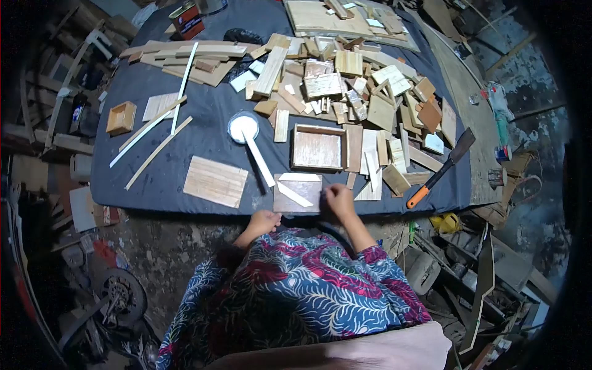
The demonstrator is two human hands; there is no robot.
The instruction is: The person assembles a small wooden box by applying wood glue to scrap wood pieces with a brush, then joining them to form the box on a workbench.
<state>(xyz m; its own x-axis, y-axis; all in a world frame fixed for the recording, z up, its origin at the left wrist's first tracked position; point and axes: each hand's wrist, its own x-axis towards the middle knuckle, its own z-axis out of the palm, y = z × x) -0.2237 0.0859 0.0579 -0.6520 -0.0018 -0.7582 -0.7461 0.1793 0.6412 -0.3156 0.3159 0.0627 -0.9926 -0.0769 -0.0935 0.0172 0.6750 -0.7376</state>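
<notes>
A small brown board lies at the table's front edge, with a pale diagonal strip and another light strip along its far side. My left hand is closed at the board's near left corner; what its fingers hold, if anything, is too small to make out. At the right side of the board is my right hand, fingers curled together, their contents hidden. Just beyond the board stands an open wooden box. A round tub of white stuff has a white stick leaning out of it.
A flat wooden panel lies left of the hands. Heaped wood offcuts cover the back right. An orange-handled saw or blade lies at right. Long strips, a small box and a tin are at left.
</notes>
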